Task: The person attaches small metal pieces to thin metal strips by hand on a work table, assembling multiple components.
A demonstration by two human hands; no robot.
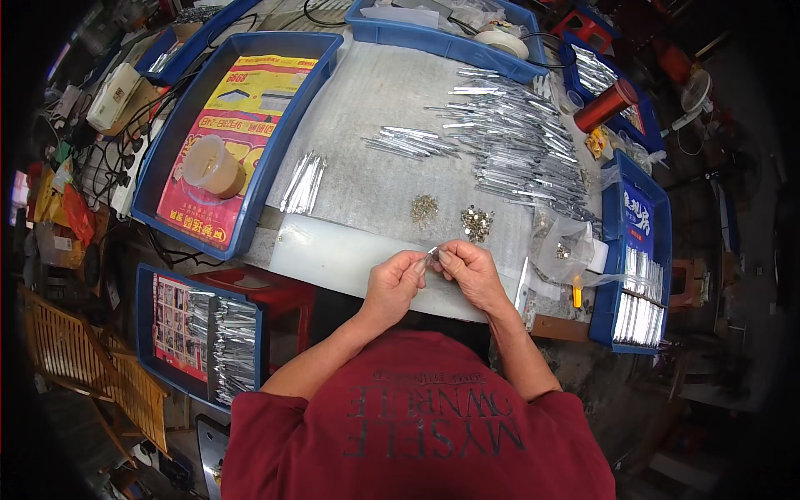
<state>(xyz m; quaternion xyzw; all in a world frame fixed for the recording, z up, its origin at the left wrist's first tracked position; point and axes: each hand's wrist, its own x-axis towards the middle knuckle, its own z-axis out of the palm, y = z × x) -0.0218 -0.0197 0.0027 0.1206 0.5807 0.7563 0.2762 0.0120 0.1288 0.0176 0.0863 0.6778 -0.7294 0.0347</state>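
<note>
Close to the worktable's near edge, my left hand (393,288) and my right hand (472,272) meet with fingertips pinched. Between them is a small shiny metal piece (432,253); the fingers cover most of it, so its exact kind is unclear. Just beyond lie a little heap of tiny brass-coloured parts (424,207) and, right of it, a heap of small silvery parts (476,223). A large pile of thin silvery metal strips (521,142) spreads over the right side of the table. Smaller bunches of strips (412,142) lie in the middle and at the left.
At the left stands a blue tray (290,140) with a translucent plastic cup (215,167) in it. Right of my hands are a clear plastic bag (558,247), a yellow-orange handle (577,293) and another blue tray (605,292) with strips. A red stool (287,292) holds a strip-filled tray.
</note>
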